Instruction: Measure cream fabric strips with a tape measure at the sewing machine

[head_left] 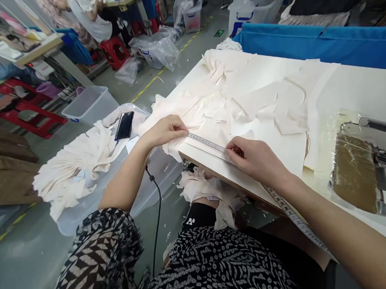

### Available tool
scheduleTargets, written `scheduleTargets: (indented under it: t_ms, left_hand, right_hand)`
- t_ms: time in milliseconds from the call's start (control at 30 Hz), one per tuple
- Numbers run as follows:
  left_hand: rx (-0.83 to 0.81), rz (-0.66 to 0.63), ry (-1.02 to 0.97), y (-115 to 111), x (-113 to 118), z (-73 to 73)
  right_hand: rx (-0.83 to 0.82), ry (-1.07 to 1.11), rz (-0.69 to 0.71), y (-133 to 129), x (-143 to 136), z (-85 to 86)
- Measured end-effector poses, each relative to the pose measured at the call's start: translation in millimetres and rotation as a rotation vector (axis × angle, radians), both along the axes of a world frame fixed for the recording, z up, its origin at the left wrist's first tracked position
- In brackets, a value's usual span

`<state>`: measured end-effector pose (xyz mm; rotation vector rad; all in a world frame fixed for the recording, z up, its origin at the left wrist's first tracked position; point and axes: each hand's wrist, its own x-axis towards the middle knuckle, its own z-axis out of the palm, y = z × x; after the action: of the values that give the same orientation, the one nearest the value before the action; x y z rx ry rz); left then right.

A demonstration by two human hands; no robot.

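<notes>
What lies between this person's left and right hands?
In the head view, a measuring tape spans from the left hand to the right hand, over the white table.

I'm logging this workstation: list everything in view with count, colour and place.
Flat-topped worktable: one near, white, ahead
Flexible measuring tape: one, white, along worktable's front edge
Clear plastic tubs: several, colourless, left and beyond
Thin fabric pieces: many, cream, on worktable and nearest tub
Flat rectangular device: one, black, on left fabric
Plastic-wrapped metal apparatus: one, silver and brown, worktable's right
Cloth sling: one nearby, blue, worktable's far edge
Plastic stools: several, red, upper left
Cardboard boxes: several, brown, far left
Thin cable: one, black, lower left
Co-workers: several, varied clothes, background
Patterned garment: one, black-and-white, below
Left hand and right hand: two, bare, pinching tape
</notes>
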<state>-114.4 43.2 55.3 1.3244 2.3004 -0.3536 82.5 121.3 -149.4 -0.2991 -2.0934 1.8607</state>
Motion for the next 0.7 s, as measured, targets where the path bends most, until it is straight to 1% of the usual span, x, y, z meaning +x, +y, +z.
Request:
scheduleTargets:
  t_ms: [233, 500, 700]
  left_hand:
    - [-0.028, -0.03, -0.009, -0.2, 0.6, -1.0]
    - [-0.039, -0.074, -0.041, -5.0, -6.0, -3.5]
    - [-0.03, -0.037, -0.056, -3.9, -5.4, -1.1]
  right_hand:
    - [0.001, 0.004, -0.002, -2.7, -1.9, -2.6]
    - [0.005, 0.034, -0.018, -6.1, -2.0, -6.2]
    - [0.005, 0.052, -0.042, -4.9, -1.4, -6.2]
